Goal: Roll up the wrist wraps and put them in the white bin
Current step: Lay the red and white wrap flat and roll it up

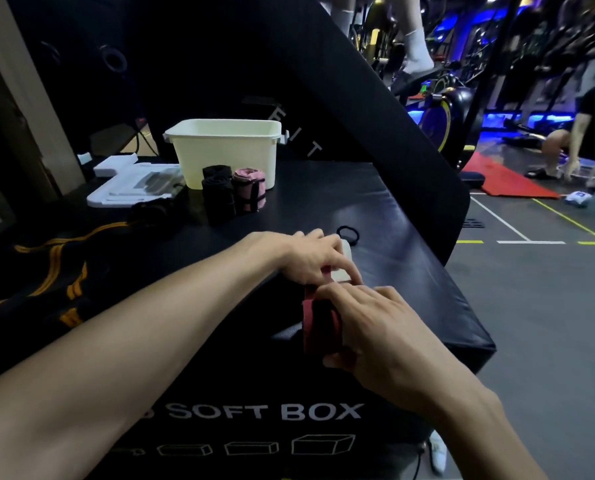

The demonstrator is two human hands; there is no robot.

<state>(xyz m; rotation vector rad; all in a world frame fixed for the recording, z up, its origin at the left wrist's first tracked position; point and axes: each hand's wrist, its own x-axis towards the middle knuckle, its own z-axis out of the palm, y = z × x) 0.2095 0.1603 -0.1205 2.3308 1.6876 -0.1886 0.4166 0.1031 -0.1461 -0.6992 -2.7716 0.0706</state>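
Observation:
A red and black wrist wrap lies at the front edge of the black soft box, its tail hanging over the edge. My left hand pinches the wrap's white end. My right hand grips the red strip from the right, thumb underneath. The white bin stands at the back of the box top. In front of the bin stand two rolled wraps, one black and one pink.
A black elastic loop lies just beyond my hands. A black and yellow wrap sprawls at the left. A white tray sits left of the bin. A black padded slab leans behind. People crouch on the gym floor at the right.

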